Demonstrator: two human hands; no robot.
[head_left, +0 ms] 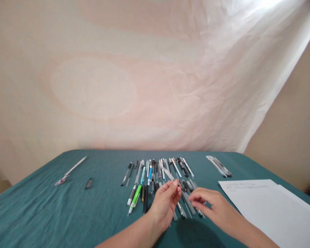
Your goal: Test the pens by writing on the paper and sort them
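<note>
A spread of several pens (155,174) lies on the teal cloth of the table (67,213). My left hand (165,203) is over the near edge of that spread, thumb and fingers pinched on a clear pen (169,174) that slants up and away from the fingertips. My right hand (214,205) rests low beside it, fingers curled onto the pens at the right of the pile, touching a clear one (189,203). A green pen (135,198) lies just left of my left hand.
White paper sheets (268,210) cover the table's right front. A small bundle of grey pens (219,166) lies at the back right. At the left lie a long white pen (71,170) and a small dark cap (88,183). A pale draped sheet hangs behind.
</note>
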